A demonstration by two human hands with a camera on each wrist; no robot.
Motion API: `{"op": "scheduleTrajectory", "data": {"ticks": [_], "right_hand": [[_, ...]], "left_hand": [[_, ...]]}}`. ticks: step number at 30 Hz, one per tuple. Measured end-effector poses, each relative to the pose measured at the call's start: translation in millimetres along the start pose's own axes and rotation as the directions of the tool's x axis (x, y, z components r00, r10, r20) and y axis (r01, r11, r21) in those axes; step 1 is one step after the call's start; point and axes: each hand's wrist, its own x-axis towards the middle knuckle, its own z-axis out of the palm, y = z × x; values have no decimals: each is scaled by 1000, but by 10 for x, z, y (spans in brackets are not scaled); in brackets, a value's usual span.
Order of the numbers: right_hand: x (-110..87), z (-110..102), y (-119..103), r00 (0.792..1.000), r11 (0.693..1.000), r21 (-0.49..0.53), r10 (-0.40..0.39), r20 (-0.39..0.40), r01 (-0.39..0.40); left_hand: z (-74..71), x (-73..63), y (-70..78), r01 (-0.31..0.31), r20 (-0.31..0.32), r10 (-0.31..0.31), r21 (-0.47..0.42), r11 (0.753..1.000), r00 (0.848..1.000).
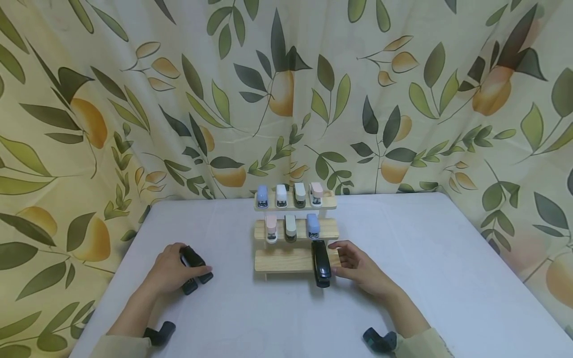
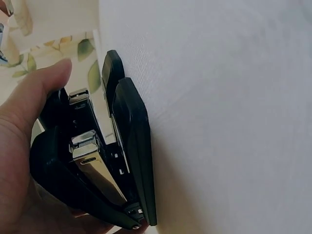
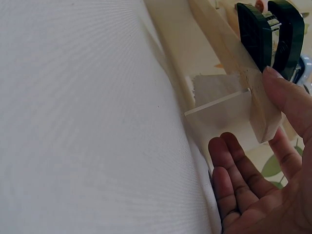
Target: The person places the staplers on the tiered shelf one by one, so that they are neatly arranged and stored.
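Note:
My left hand (image 1: 167, 271) grips two black staplers (image 1: 193, 263) side by side over the left of the table. In the left wrist view the black staplers (image 2: 134, 141) gape at the front, their metal magazines showing, with the thumb along their upper side. Another black stapler (image 1: 321, 263) lies on the lowest tier of a wooden rack (image 1: 284, 261), its front past the edge. At that tier's right end is my right hand (image 1: 360, 271). The right wrist view shows its thumb tip beside the stapler (image 3: 256, 36) and the lower fingers loosely extended, holding nothing.
Small pastel staplers stand on the rack's upper tiers, including a blue stapler (image 1: 313, 226) and a pink stapler (image 1: 271, 228). The rack is on a white table (image 1: 224, 318) before a leaf-and-fruit patterned curtain (image 1: 286, 99). Black devices are worn at both wrists.

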Motion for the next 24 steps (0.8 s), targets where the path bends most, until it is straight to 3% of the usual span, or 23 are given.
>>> {"op": "scheduleTrajectory", "data": {"ticks": [13, 24], "right_hand": [[-5, 13, 5, 1000, 1000, -18, 8, -3, -8], [-10, 12, 1, 1000, 1000, -26, 5, -7, -5]], "left_hand": [[17, -3, 41, 8, -24, -9, -46, 999, 1000], [32, -50, 149, -24, -62, 20, -54, 998, 998]]}}
